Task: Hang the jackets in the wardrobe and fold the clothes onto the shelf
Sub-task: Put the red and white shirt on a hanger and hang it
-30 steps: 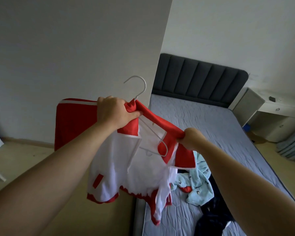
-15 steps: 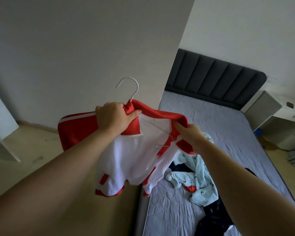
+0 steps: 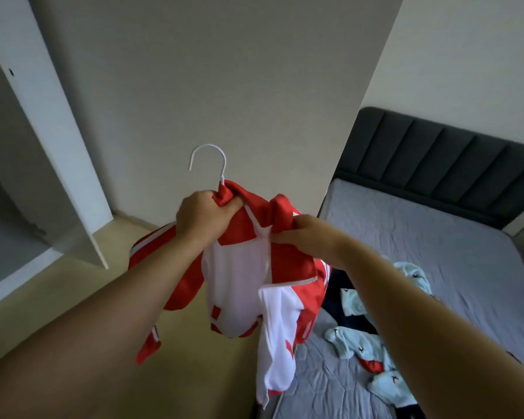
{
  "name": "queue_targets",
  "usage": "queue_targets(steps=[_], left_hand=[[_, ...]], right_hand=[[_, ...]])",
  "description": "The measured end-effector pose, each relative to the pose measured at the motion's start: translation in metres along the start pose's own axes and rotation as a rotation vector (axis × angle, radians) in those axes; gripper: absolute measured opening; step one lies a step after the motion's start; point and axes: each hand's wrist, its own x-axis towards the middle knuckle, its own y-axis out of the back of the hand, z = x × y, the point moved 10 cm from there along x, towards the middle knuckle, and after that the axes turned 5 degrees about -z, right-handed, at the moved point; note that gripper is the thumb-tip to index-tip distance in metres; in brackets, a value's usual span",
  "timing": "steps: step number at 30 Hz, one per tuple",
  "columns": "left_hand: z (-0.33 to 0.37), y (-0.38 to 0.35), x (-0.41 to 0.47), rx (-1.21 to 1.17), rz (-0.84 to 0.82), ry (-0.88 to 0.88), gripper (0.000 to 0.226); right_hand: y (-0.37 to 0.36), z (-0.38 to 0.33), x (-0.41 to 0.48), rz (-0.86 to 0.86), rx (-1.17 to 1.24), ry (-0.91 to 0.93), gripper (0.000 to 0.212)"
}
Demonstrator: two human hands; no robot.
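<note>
Jacket [image 3: 239, 285] on white hanger [image 3: 209, 160], held up before you | your left hand [image 3: 204, 220] grips the collar below the hook, your right hand [image 3: 304, 237] pinches the right shoulder | wardrobe [image 3: 43, 152] opens to your left, nearer your left hand; hook points up.

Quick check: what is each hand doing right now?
Left hand: fingers gripping the red and white jacket at the collar, by the hanger.
Right hand: pinching the jacket's other shoulder.
</note>
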Motion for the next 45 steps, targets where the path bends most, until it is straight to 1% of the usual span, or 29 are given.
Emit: queue_targets(steps=[2,3,5,6,7,10,11,13,15,17,20,22,23,25,27,29,32,34,36,40,43,45], left_hand=[[0.003,0.008,-0.010,0.021,-0.039,-0.031,0.057],[0.006,0.010,-0.017,0.026,-0.059,-0.047,0.057],[0.011,0.014,-0.034,0.020,-0.076,-0.072,0.054],[0.013,0.016,-0.042,0.020,-0.078,-0.083,0.052],[0.014,0.018,-0.051,0.025,-0.082,-0.090,0.050],[0.010,0.023,-0.074,0.030,-0.124,-0.091,0.042],[0.006,0.025,-0.082,0.026,-0.143,-0.081,0.038],[-0.004,0.032,-0.095,0.020,-0.172,-0.052,0.034],[-0.016,0.044,-0.106,0.017,-0.170,-0.021,0.035],[-0.031,0.064,-0.114,0.005,-0.125,0.021,0.034],[-0.061,0.105,-0.122,-0.015,0.030,0.101,0.040],[-0.083,0.130,-0.125,0.000,0.089,0.161,0.041],[-0.092,0.139,-0.124,0.016,0.097,0.181,0.040],[-0.108,0.153,-0.120,0.045,0.090,0.197,0.037],[-0.122,0.165,-0.112,0.061,0.085,0.209,0.033],[-0.137,0.177,-0.103,0.074,0.086,0.207,0.036],[-0.169,0.197,-0.085,0.070,0.046,0.195,0.031],[-0.200,0.218,-0.071,0.049,0.065,0.224,0.033],[-0.236,0.241,-0.053,0.035,0.069,0.276,0.035],[-0.305,0.272,-0.020,-0.042,-0.006,0.375,0.029],[-0.342,0.299,0.002,-0.075,-0.012,0.383,0.020],[-0.362,0.316,0.017,-0.038,-0.008,0.367,0.026]], right_hand=[[-0.006,-0.010,-0.011,0.060,-0.110,0.083,0.029],[-0.007,-0.015,-0.016,0.119,-0.104,0.121,0.026],[-0.006,-0.020,-0.026,0.210,0.089,0.163,0.021],[-0.007,-0.021,-0.028,0.223,0.185,0.172,0.017],[-0.012,-0.023,-0.029,0.204,0.216,0.179,0.014],[-0.045,-0.035,-0.031,0.022,-0.027,0.233,0.021],[-0.056,-0.039,-0.034,-0.015,-0.066,0.253,0.024],[-0.074,-0.047,-0.036,-0.063,-0.050,0.302,0.028],[-0.087,-0.059,-0.038,-0.059,-0.058,0.342,0.026],[-0.092,-0.071,-0.038,0.030,-0.089,0.372,0.026],[-0.087,-0.083,-0.038,0.231,-0.128,0.348,0.021],[-0.089,-0.093,-0.034,0.270,-0.143,0.327,0.024],[-0.092,-0.100,-0.030,0.264,-0.155,0.325,0.026],[-0.104,-0.120,-0.021,0.231,-0.198,0.346,0.022],[-0.127,-0.141,-0.010,0.154,-0.224,0.366,0.022],[-0.155,-0.164,0.001,0.065,-0.205,0.409,0.026],[-0.206,-0.203,0.016,-0.136,-0.045,0.441,0.013],[-0.240,-0.232,0.027,-0.241,0.118,0.441,0.017],[-0.269,-0.262,0.046,-0.232,0.168,0.440,0.014],[-0.323,-0.314,0.097,-0.107,-0.009,0.475,0.020],[-0.362,-0.349,0.124,-0.115,-0.086,0.520,0.017],[-0.383,-0.370,0.141,-0.145,-0.088,0.532,0.015]])
